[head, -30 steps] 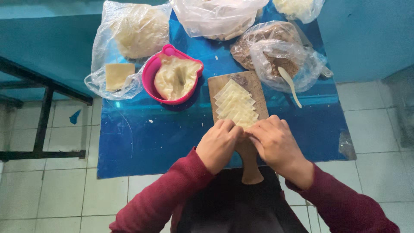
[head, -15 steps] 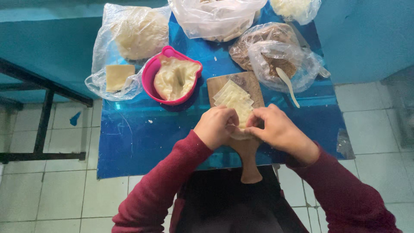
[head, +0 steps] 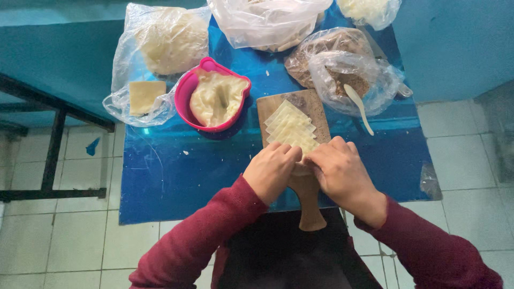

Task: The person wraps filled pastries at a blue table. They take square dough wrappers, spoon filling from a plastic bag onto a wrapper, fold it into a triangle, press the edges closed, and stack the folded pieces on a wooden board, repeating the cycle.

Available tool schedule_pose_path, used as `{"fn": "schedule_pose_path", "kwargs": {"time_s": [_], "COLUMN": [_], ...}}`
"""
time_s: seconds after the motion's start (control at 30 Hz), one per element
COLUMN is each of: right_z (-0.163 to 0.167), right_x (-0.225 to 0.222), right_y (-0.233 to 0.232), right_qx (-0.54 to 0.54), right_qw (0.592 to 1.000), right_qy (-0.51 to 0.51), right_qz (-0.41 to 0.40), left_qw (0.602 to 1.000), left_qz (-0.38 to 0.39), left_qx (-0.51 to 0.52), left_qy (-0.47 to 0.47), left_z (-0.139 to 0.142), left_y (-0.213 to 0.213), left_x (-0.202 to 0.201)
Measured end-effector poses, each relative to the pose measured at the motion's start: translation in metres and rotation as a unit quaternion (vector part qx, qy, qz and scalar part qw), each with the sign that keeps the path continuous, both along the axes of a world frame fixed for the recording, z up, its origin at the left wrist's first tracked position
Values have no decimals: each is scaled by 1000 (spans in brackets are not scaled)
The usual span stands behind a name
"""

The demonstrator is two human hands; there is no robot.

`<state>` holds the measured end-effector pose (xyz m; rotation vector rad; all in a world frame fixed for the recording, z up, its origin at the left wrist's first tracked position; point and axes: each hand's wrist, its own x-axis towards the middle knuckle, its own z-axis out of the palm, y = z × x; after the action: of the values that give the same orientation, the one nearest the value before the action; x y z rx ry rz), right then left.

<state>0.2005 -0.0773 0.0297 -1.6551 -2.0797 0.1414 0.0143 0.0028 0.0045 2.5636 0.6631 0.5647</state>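
— Where the blue desk meets the tiled floor, what in the containers?

— Pink bowl at centre left, filled with a pale lump of dough. Beside it on the left, a clear bag with a flat yellowish square and a large round dough mass. At the far edge, a big white plastic bag, contents hard to tell. On the right, another clear bag of brownish filling, with a white spoon sticking out of it.

— And around the work itself?

— Wooden paddle board lying just ahead of the body, handle pointing back over the desk edge. Fanned stack of thin square wrappers on its far half. Nothing between hands and board; bowl close on the left, spoon close on the right.

— The piece in hand?

— Small pale wrapper piece, mostly hidden, only a sliver showing between the knuckles above the middle of the board. Left hand and right hand brought together, fingertips pinching that piece from both sides. Dark red sleeves on both arms.
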Motion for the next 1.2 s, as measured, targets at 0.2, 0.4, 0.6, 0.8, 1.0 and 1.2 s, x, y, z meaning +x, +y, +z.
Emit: {"fn": "schedule_pose_path", "kwargs": {"time_s": [0.2, 0.4, 0.6, 0.8, 1.0, 1.2], "right_z": [-7, -9, -9, -12, -13, -8], "right_x": [13, 8, -1, -4, -2, -2], "right_y": [14, 16, 8, 11, 17, 14], "right_qx": [-26, -23, 2, 30, 32, 27], "right_qw": [998, 996, 999, 999, 999, 999], "right_qy": [61, 88, 42, -21, -21, -13], "right_qz": [-12, -2, -3, -12, -22, -12], "left_qw": [999, 999, 999, 997, 997, 997], "left_qz": [23, 29, 17, 27, 24, 23], "left_qx": [9, -17, 38, 65, 69, 76], "left_qy": [-29, -31, -3, -7, 23, 23], "left_z": [-2, 0, 1, 0, 1, 0], "left_y": [7, 3, -2, 5, 3, 4], "left_x": [0, -6, -8, -6, -7, -5]}}
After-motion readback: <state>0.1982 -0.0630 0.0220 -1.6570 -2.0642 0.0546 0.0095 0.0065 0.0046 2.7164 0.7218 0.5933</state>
